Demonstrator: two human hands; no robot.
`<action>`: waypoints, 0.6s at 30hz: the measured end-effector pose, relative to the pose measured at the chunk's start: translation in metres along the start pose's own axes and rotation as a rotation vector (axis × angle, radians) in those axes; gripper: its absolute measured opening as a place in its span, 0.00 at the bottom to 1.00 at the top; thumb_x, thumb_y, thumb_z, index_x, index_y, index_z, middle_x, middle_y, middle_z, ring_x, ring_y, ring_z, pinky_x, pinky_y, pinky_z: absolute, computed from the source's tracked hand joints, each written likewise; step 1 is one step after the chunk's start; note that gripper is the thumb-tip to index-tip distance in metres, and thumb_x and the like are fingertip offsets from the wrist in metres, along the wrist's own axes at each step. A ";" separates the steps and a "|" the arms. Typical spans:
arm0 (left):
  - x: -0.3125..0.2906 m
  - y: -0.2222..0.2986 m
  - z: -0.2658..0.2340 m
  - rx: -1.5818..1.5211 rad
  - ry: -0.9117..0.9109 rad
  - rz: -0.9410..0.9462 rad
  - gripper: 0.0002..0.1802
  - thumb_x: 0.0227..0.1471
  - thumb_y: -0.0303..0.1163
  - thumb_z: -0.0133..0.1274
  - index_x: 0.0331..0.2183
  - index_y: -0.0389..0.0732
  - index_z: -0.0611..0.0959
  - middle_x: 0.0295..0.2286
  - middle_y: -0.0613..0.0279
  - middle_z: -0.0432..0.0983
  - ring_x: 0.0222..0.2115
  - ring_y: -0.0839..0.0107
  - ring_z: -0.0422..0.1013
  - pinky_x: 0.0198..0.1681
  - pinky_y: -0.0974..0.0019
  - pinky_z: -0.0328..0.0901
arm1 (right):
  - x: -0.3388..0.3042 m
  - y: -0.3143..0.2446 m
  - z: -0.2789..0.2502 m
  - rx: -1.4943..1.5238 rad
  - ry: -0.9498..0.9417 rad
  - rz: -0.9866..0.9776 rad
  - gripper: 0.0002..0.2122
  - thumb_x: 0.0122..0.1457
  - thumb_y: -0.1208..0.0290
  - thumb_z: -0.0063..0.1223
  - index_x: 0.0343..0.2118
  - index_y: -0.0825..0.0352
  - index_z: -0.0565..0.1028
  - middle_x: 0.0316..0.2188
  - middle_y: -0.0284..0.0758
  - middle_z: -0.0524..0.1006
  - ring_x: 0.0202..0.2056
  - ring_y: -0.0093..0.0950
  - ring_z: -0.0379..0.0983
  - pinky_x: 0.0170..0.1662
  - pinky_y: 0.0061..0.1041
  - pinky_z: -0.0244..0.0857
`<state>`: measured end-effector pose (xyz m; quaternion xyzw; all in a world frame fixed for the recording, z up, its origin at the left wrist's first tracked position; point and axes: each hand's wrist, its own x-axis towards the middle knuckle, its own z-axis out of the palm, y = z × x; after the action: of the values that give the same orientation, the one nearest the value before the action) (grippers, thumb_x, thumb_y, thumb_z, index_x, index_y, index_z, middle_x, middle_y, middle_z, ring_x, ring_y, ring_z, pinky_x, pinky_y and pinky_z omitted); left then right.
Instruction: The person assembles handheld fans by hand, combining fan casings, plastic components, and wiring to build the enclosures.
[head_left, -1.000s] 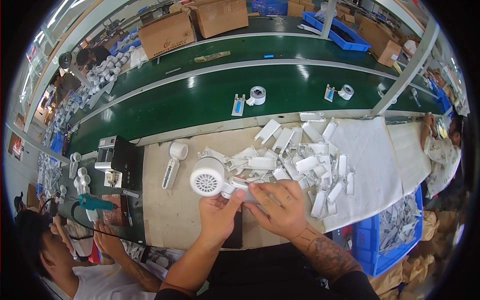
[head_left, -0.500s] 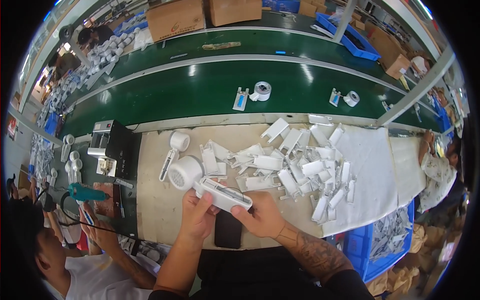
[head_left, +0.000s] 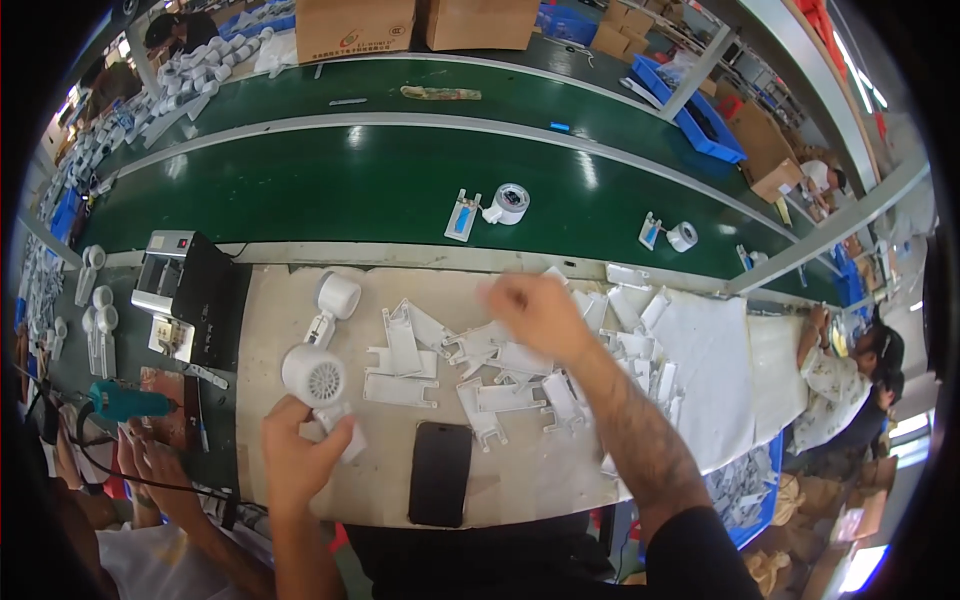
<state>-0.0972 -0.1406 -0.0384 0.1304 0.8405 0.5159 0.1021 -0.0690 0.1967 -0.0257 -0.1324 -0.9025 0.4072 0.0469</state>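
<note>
1. The white round-headed device (head_left: 313,374) is in your left hand (head_left: 297,462), its handle pinched between thumb and fingers, its vented head just beyond them.
2. A second white device (head_left: 338,297) lies farther beyond that hand.
3. The black phone (head_left: 441,475) lies right of your left hand.
4. Your right hand (head_left: 543,315) blurs above the white plastic pieces (head_left: 508,398); I cannot tell its finger state.
5. Beyond both hands runs the green belt (head_left: 330,190).
</note>
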 end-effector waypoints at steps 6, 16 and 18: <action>-0.014 -0.033 -0.011 0.414 0.055 -0.029 0.16 0.34 0.30 0.68 0.31 0.35 0.86 0.24 0.48 0.76 0.26 0.55 0.73 0.31 0.57 0.67 | 0.134 0.102 -0.021 -0.368 0.323 0.010 0.36 0.50 0.58 0.68 0.61 0.59 0.64 0.59 0.45 0.67 0.57 0.45 0.66 0.57 0.39 0.64; -0.004 -0.021 -0.002 0.316 0.418 0.289 0.18 0.45 0.30 0.66 0.40 0.36 0.84 0.35 0.53 0.78 0.38 0.61 0.74 0.46 0.64 0.65 | 0.105 0.054 -0.020 0.360 0.027 -0.138 0.29 0.48 0.76 0.72 0.50 0.67 0.64 0.50 0.39 0.74 0.48 0.26 0.72 0.53 0.28 0.68; 0.007 -0.005 0.010 -0.109 0.305 0.149 0.16 0.50 0.30 0.62 0.42 0.35 0.82 0.38 0.54 0.79 0.42 0.62 0.73 0.47 0.64 0.64 | 0.070 0.021 -0.036 0.504 -0.098 -0.220 0.30 0.48 0.79 0.71 0.52 0.65 0.63 0.54 0.41 0.72 0.52 0.25 0.70 0.57 0.28 0.65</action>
<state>-0.1015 -0.1320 -0.0473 0.1069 0.8049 0.5808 -0.0585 -0.1253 0.2555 -0.0197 0.0022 -0.7828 0.6173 0.0785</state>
